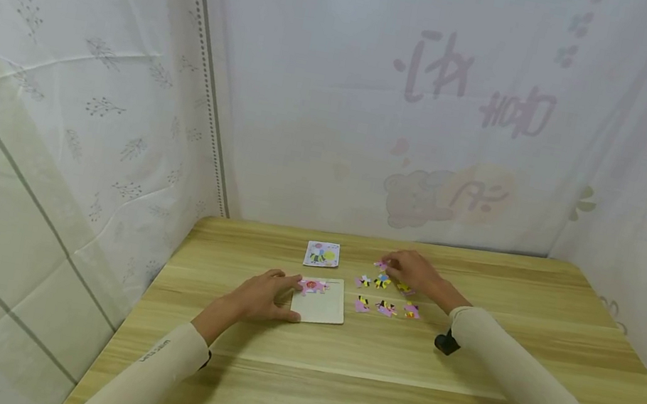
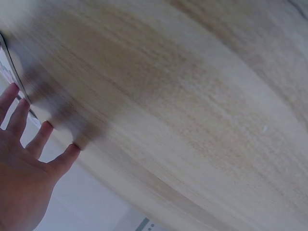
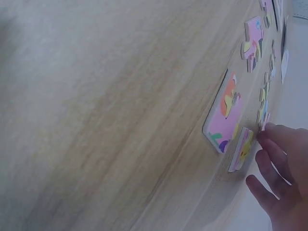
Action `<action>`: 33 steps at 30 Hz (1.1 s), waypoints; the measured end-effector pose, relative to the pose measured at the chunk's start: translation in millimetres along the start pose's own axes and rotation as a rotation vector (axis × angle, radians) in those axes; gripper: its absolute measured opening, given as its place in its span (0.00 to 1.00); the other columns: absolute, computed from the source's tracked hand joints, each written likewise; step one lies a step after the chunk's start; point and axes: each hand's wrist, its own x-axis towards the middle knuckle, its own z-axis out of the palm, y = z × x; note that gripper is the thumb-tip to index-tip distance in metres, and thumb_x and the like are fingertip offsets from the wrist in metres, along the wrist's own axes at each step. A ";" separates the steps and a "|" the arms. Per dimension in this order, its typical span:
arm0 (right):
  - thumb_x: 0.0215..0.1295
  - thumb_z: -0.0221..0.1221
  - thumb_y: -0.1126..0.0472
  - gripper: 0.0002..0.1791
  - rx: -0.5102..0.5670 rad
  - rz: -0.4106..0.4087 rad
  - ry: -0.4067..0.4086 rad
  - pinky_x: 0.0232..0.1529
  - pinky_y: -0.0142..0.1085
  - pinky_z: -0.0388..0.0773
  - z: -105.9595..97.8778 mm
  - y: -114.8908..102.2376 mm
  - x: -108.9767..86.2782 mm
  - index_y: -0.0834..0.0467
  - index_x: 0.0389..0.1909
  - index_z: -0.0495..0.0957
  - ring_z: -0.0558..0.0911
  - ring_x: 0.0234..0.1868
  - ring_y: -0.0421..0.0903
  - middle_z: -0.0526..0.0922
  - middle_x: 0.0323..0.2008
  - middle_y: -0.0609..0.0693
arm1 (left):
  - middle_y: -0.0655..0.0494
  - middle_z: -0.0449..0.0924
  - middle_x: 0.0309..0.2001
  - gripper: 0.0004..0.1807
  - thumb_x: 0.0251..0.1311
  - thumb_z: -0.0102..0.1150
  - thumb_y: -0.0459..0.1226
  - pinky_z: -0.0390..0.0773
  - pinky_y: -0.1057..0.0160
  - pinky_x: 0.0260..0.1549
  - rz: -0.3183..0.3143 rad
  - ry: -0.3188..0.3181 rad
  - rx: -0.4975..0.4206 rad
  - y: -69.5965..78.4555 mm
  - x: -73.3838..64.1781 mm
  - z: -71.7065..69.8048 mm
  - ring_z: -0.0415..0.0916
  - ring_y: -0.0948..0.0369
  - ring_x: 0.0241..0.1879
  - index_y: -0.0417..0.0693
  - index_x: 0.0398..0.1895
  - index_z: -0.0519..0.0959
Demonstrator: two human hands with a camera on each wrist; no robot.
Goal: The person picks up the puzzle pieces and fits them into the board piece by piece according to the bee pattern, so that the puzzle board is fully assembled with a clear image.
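My left hand (image 1: 264, 295) is at the left edge of a pale square puzzle tray (image 1: 320, 311), fingertips at its upper left and thumb at its lower left corner. In the left wrist view its fingers (image 2: 41, 137) are spread. Pink jigsaw pieces (image 1: 313, 287) with a red swirl lie in the tray's upper left. My right hand (image 1: 411, 272) is over the back of the loose pieces, thumb and forefinger pinching a pink jigsaw piece (image 1: 380, 265). Below that hand, a yellow piece (image 3: 244, 151) and a pink corner piece (image 3: 224, 120) lie on the table.
Several loose jigsaw pieces (image 1: 386, 308) lie in rows right of the tray. A picture card (image 1: 322, 255) with a bee on it lies behind the tray. Patterned cloth (image 1: 337, 125) hangs behind and beside the wooden table (image 1: 289, 398).
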 end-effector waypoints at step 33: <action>0.76 0.61 0.61 0.17 -0.023 -0.185 -0.006 0.49 0.49 0.82 -0.4 1.9 -6.6 0.59 0.62 0.82 0.83 0.50 0.53 0.82 0.54 0.56 | 0.51 0.69 0.74 0.44 0.60 0.66 0.66 0.72 0.36 0.62 0.019 0.004 0.023 -1.4 -0.3 -0.2 0.65 0.45 0.72 0.54 0.74 0.73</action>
